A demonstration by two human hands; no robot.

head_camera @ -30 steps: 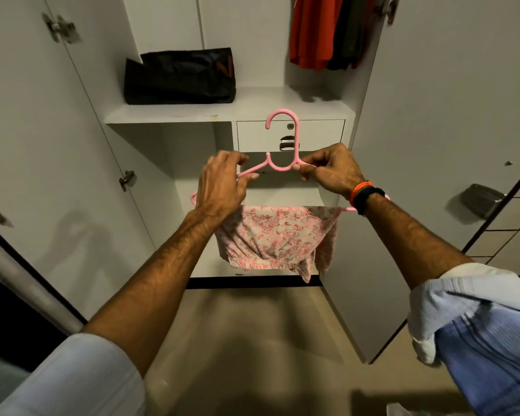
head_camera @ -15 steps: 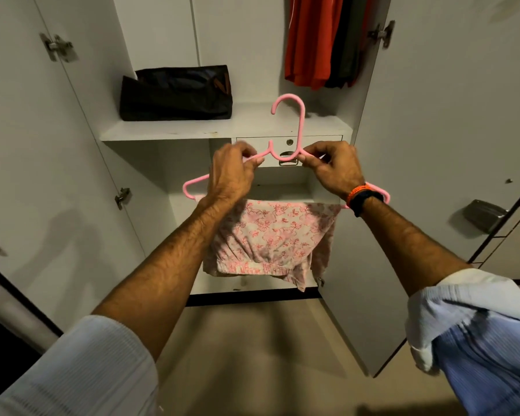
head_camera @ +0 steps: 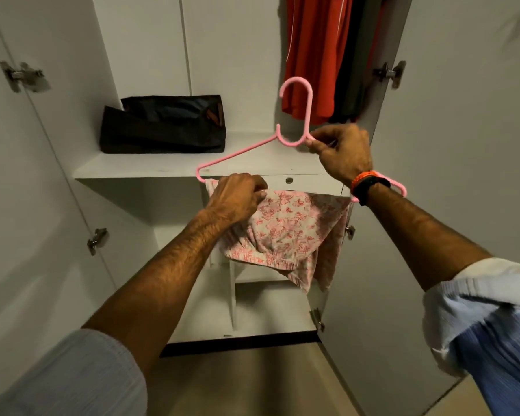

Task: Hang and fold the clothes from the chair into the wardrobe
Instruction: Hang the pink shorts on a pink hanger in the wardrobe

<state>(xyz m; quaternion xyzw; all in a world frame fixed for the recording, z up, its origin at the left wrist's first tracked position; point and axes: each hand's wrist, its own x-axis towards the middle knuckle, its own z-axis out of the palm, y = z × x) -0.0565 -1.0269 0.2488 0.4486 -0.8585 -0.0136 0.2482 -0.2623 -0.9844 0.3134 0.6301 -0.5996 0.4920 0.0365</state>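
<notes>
I hold a pink plastic hanger (head_camera: 237, 156) up in front of the open wardrobe (head_camera: 174, 169). My right hand (head_camera: 341, 153) pinches the hanger just right of its hook. A pink floral garment (head_camera: 285, 229) is draped over the hanger's lower bar and hangs down. My left hand (head_camera: 237, 196) grips the garment's upper left edge at the bar. An orange garment (head_camera: 311, 55) and dark clothes (head_camera: 353, 70) hang at the wardrobe's upper right.
A black bag (head_camera: 162, 126) lies on the left of the shelf. A drawer with a keyhole (head_camera: 288, 180) sits under the shelf. Both white doors stand open, left (head_camera: 27, 205) and right (head_camera: 448, 175). Lower compartments (head_camera: 270, 307) are beneath.
My left hand let go of the hanger's neck and dropped to grip the garment at the bar. The hanger rose and shifted right toward the hanging clothes.
</notes>
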